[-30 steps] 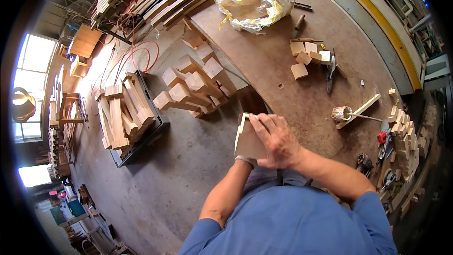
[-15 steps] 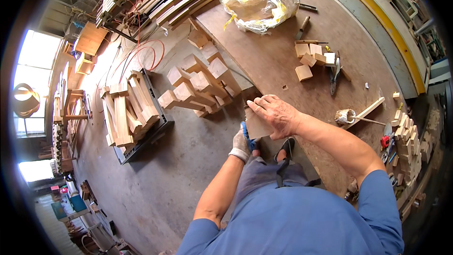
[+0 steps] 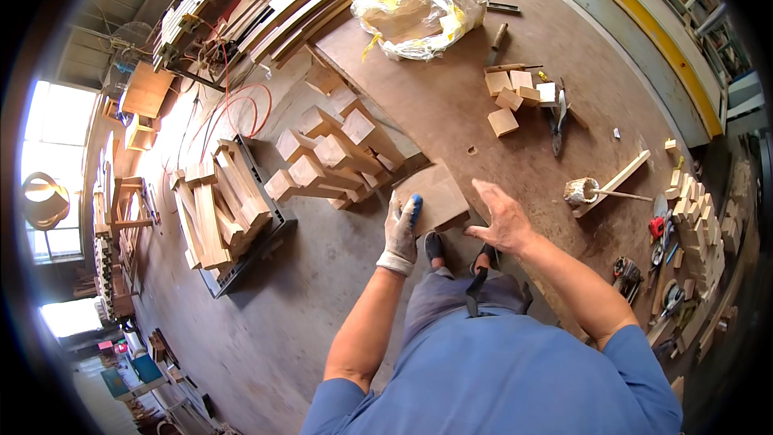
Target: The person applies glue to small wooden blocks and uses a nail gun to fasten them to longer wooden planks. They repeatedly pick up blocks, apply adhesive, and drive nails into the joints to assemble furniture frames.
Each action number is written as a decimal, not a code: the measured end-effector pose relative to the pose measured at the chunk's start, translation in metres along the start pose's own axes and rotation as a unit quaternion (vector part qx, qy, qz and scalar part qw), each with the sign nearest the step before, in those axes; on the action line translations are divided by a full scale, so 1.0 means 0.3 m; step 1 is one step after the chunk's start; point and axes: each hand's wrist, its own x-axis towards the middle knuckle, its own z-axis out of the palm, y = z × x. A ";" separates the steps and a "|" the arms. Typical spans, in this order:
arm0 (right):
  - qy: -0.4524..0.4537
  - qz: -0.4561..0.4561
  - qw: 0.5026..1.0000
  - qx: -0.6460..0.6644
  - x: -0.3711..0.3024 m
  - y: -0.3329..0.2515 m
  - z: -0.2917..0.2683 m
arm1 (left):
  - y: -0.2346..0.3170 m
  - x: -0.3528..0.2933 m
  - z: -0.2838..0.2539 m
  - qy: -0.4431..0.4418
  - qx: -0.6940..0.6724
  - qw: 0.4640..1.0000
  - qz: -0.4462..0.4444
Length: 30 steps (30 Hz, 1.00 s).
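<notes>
A thick, squarish wooden block (image 3: 435, 196) is in front of me at the table's near left corner, its broad face turned up. My left hand (image 3: 399, 234), in a whitish glove with blue fingertips, grips the block's left edge, thumb on top; its other fingers are partly hidden. Just right of the block, my bare right hand (image 3: 506, 219) is open, thumb and fingers apart, holding nothing. Beyond the block, several thick wooden legs (image 3: 334, 153) stand in a cluster left of the table.
The brown table (image 3: 555, 193) bears a plastic bag (image 3: 423, 16), small wooden blocks (image 3: 504, 122), pliers (image 3: 557, 133) and a pot with a stick (image 3: 581, 191). Wooden pieces lie in a black crate (image 3: 278, 229) on the left. Stacked wood strips (image 3: 696, 234) and a drill (image 3: 626, 274) are right.
My right hand has come off the block and opened, moving slightly right. The block has turned so that its broad face shows, with my left hand at its left edge.
</notes>
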 end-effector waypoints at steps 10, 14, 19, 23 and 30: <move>0.031 0.075 0.978 0.192 -0.025 0.084 0.124 | 0.027 -0.034 0.062 -0.004 0.007 0.999 -0.048; 0.022 0.084 0.968 0.237 -0.014 0.035 0.080 | 0.033 -0.054 0.040 -0.045 0.022 0.998 -0.050; 0.057 0.066 0.975 0.202 -0.013 0.036 0.084 | 0.064 -0.074 0.080 -0.052 0.025 0.998 -0.032; 0.048 0.072 0.976 0.199 -0.012 0.042 0.085 | 0.050 -0.076 0.071 -0.052 0.023 0.998 -0.021; 0.044 0.071 0.975 0.205 -0.035 0.024 0.064 | 0.018 -0.089 0.044 -0.048 0.005 0.999 -0.012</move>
